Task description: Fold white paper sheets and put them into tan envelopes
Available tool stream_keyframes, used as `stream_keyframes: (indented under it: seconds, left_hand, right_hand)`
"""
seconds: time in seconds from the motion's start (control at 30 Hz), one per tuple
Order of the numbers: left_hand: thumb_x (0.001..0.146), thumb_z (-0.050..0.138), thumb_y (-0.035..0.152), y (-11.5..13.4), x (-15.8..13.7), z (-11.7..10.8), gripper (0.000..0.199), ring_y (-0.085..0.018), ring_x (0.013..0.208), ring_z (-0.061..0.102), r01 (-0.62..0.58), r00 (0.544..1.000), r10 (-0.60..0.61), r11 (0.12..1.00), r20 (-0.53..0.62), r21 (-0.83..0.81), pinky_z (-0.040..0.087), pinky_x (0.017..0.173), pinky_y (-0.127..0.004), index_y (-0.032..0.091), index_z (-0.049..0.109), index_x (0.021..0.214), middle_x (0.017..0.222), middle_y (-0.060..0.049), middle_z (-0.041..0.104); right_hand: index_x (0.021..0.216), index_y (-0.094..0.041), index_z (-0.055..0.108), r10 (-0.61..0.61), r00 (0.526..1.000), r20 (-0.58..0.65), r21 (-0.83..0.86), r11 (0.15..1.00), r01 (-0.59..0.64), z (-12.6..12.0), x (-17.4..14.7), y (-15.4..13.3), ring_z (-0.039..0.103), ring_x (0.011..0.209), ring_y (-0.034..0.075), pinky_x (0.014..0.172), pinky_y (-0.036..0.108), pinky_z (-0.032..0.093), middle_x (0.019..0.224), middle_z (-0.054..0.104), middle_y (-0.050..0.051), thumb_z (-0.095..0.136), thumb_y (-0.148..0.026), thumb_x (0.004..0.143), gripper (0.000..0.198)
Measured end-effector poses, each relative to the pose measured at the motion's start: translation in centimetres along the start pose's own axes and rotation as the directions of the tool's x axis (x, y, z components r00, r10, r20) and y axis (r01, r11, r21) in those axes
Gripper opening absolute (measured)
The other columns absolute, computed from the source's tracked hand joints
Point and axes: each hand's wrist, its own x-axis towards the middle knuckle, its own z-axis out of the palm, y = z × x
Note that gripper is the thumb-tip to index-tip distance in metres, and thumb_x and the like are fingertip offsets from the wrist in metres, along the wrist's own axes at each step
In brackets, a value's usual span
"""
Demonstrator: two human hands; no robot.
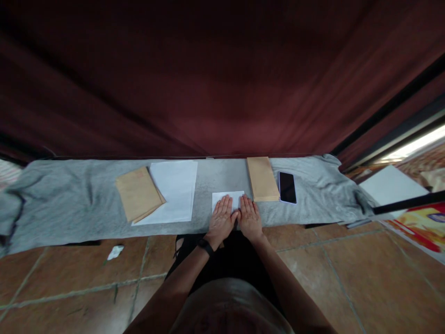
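Note:
Both hands lie flat on a folded white sheet of paper [226, 195] near the front edge of a cloth-covered table. My left hand [221, 219] presses on its left part with the fingers stretched out. On its right side rests my right hand [249, 217], also flat, and the two thumbs meet in the middle. The palms hide much of the paper. Just right of my right hand lies a stack of brown envelopes [264, 180]. Farther left, a stack of white paper sheets [175, 192] is partly covered by more brown envelopes [139, 194].
A phone [287, 188] with a dark screen lies right of the envelope stack. Grey cloth [79, 197] covers the long narrow table. A dark red curtain [222, 93] hangs behind it. A white scrap [115, 252] is on the tiled floor [306, 273].

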Motion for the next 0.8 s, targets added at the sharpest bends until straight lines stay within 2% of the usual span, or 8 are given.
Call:
stream_keyframes:
  seconds: [0.2, 0.6, 0.73, 0.8]
  left_hand:
    - [0.103, 0.032, 0.035, -1.8, -1.3, -0.4, 0.059, -0.025, 0.152, 0.02, 0.033, 0.999, -0.033, 0.997, 0.0, 0.064, 0.024, 0.124, -0.046, 0.003, 0.03, 0.153, 0.16, -0.018, 0.031]
    - [0.102, 0.032, 0.034, -3.8, -3.3, -2.1, 0.058, -0.028, 0.15, 0.027, 0.133, 0.991, -0.132, 0.988, -0.018, 0.082, 0.029, 0.121, -0.049, 0.004, 0.033, 0.153, 0.159, -0.019, 0.033]
    - [0.102, 0.032, 0.033, -3.3, -3.4, -2.7, 0.059, -0.029, 0.151, 0.025, 0.147, 0.989, -0.144, 0.986, -0.04, 0.082, 0.028, 0.122, -0.051, 0.003, 0.032, 0.153, 0.159, -0.02, 0.033]
    - [0.102, 0.031, 0.03, -2.3, -3.5, -2.6, 0.058, -0.028, 0.151, 0.024, 0.11, 0.993, -0.108, 0.991, -0.039, 0.072, 0.027, 0.122, -0.049, 0.004, 0.03, 0.154, 0.16, -0.018, 0.033]
  right_hand:
    - [0.155, -0.009, 0.031, 0.022, 1.0, -0.012, 0.02, 1.0, -0.022, 0.1, -0.1, 0.0, 0.039, 0.144, 0.027, 0.119, 0.046, 0.027, 0.156, 0.041, 0.017, 0.036, -0.033, 0.104, 0.056]
    - [0.154, -0.009, 0.034, 0.035, 0.999, -0.03, 0.04, 0.999, -0.033, -0.5, -1.2, 0.6, 0.041, 0.143, 0.029, 0.117, 0.049, 0.029, 0.154, 0.043, 0.018, 0.036, -0.034, 0.105, 0.055]
    - [0.154, -0.009, 0.035, 0.068, 0.998, -0.013, 0.046, 0.997, -0.067, -1.1, -1.4, 0.4, 0.039, 0.144, 0.028, 0.118, 0.049, 0.029, 0.155, 0.042, 0.018, 0.034, -0.033, 0.105, 0.054]
    - [0.155, -0.009, 0.033, 0.053, 0.999, 0.0, 0.065, 0.997, -0.052, -1.5, -1.4, -0.3, 0.037, 0.146, 0.028, 0.118, 0.048, 0.029, 0.156, 0.04, 0.017, 0.034, -0.032, 0.105, 0.054]
